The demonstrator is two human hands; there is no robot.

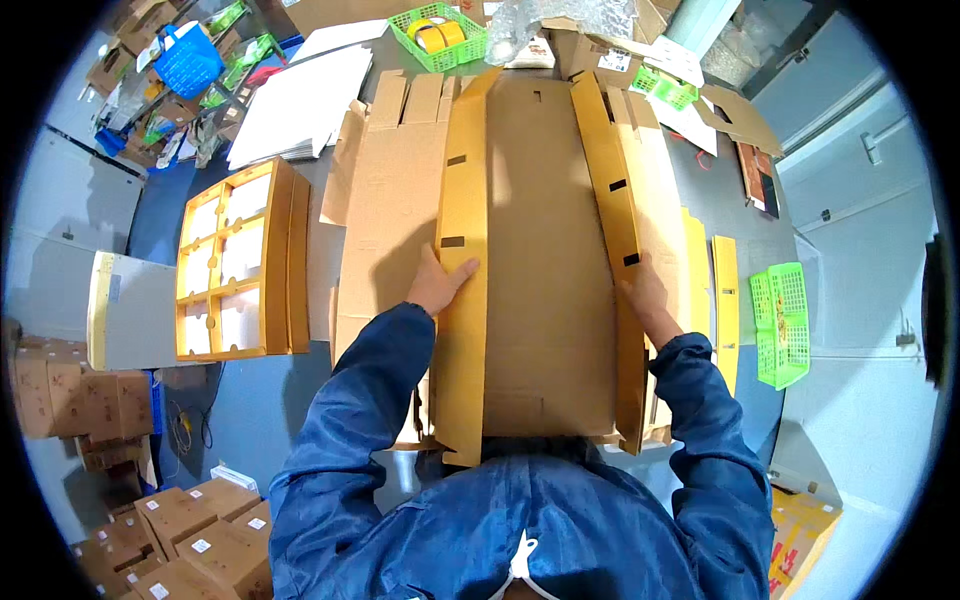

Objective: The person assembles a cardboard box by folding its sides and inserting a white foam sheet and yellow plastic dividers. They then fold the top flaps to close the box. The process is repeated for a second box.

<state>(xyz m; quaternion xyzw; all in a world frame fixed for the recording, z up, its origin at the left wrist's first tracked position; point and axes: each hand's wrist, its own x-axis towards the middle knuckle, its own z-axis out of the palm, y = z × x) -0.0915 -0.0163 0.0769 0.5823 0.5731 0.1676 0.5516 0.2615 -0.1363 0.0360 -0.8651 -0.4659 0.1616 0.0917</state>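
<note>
A large sheet of brown cardboard (545,220) lies in front of me on the table. Along its left side runs a long yellow cardboard strip with dark slots (463,200). My left hand (440,281) grips this strip, thumb over its face and the other fingers hidden at its outer edge. A matching yellow strip (604,180) runs along the right side, tilted at an angle. Closed around its outer edge is my right hand (648,298), its fingers partly hidden. Whether the strips are joined to the brown sheet I cannot tell.
More brown cardboard (395,190) lies to the left, beside a yellow compartmented box (240,265) with white panels. Loose yellow strips (724,300) and a green basket (780,325) are to the right. A green basket with tape rolls (438,38) and white sheets (300,105) sit farther back.
</note>
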